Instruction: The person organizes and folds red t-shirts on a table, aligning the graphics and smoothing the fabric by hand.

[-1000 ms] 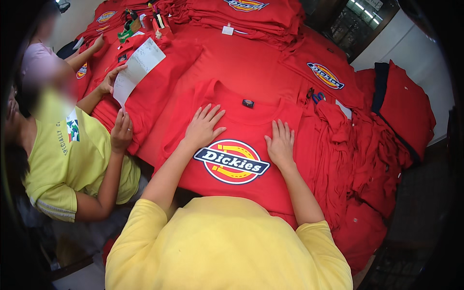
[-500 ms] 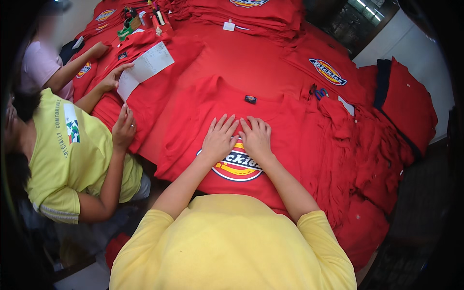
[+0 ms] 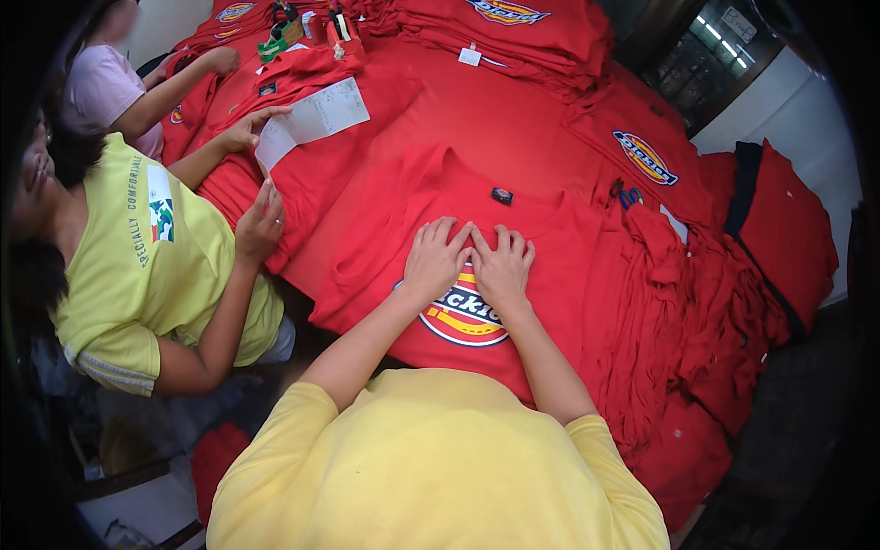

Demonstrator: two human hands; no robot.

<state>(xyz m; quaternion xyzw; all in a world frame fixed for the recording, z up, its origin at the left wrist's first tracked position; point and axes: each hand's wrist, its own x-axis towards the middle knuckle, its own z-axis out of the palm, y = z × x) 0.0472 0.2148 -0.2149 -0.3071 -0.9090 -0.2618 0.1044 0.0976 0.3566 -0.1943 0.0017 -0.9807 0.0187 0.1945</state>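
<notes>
A red T-shirt [image 3: 376,302] lies spread in front of me, its neckline and dark neck label [image 3: 501,196] away from me. Both hands rest on its chest, just above an oval printed logo [image 3: 466,332]. My left hand [image 3: 437,257] lies with fingers stretched out on the cloth. Beside it, my right hand [image 3: 501,264] lies the same way, the two nearly touching at the thumbs and index fingers. Neither one holds anything. The wrists cover part of the print.
On the left, a person in a yellow-green shirt holds a folded white paper [image 3: 316,119]. Farther back sits another person in pink. Folded red shirts [image 3: 513,41] are stacked at the far side. At right are blue-handled scissors [image 3: 631,197] and a heap of crumpled red garments [image 3: 642,302].
The view has shifted, so the scene sits farther right. My hands stay on the shirt, and their fingertips have drawn a little closer together. The co-worker still holds the paper.
</notes>
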